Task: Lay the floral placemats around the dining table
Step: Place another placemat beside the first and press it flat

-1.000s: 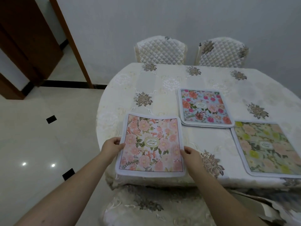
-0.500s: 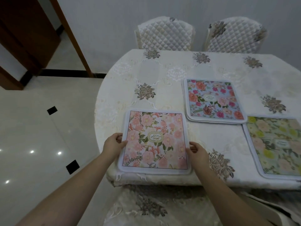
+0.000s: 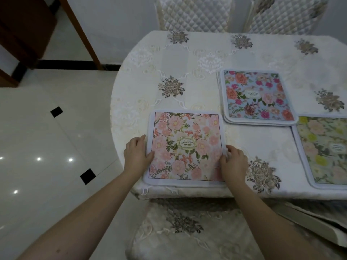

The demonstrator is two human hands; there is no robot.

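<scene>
A pink floral placemat [image 3: 185, 147] lies flat on the dining table [image 3: 187, 59], close to its near edge. My left hand [image 3: 136, 156] rests at the mat's left edge, thumb on the white border and fingers straight on the tablecloth beside it. My right hand [image 3: 233, 164] rests on the mat's right edge with loosely bent fingers. A stack of blue floral placemats [image 3: 257, 94] sits further in on the table. A yellow-green floral placemat [image 3: 326, 149] lies at the right, partly cut off by the frame.
A fabric-covered chair [image 3: 187, 231] stands tucked in front of me below the table edge. Two quilted chairs [image 3: 195, 14] [image 3: 285, 14] stand at the far side. Glossy tiled floor [image 3: 47, 147] extends to the left, with a wooden door frame [image 3: 80, 32] beyond.
The pink mat came down from a slight tilt to lie flat on the tablecloth. Both hands stayed at its side edges. My view moved closer and lower.
</scene>
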